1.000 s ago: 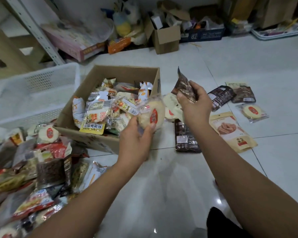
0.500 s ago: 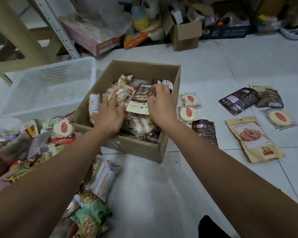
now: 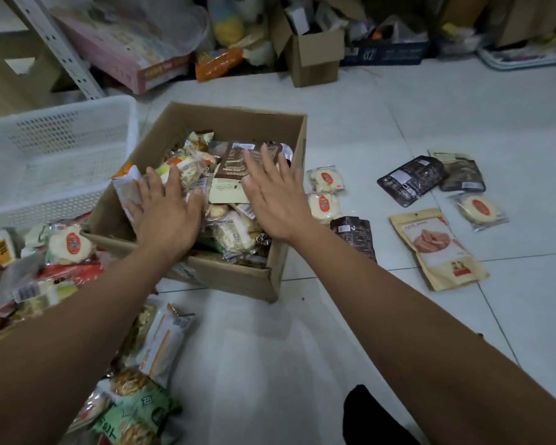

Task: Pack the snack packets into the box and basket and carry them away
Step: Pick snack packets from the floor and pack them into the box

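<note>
A brown cardboard box (image 3: 241, 281) stands on the white tiled floor, filled with snack packets. My left hand (image 3: 166, 211) lies flat with straight fingers on the packets at the box's left side. My right hand (image 3: 275, 199) is spread over the right side, its fingertips on a brown and cream packet (image 3: 230, 170). Neither hand grips anything. A white plastic basket (image 3: 55, 130) stands to the left of the box. Loose packets lie to the right: round cakes (image 3: 325, 192), dark pouches (image 3: 410, 181) and a tan pouch (image 3: 437, 248).
A heap of mixed snack packets (image 3: 45, 268) lies at the left, with more packets (image 3: 142, 399) near my left forearm. Along the back stand a small open carton (image 3: 315, 57), a pink box (image 3: 126, 56), a metal shelf post (image 3: 58, 49) and other clutter.
One second ago each hand held a packet beside the box. Both packets now lie in the box, and my fingers have gone from curled to spread flat over its contents.
</note>
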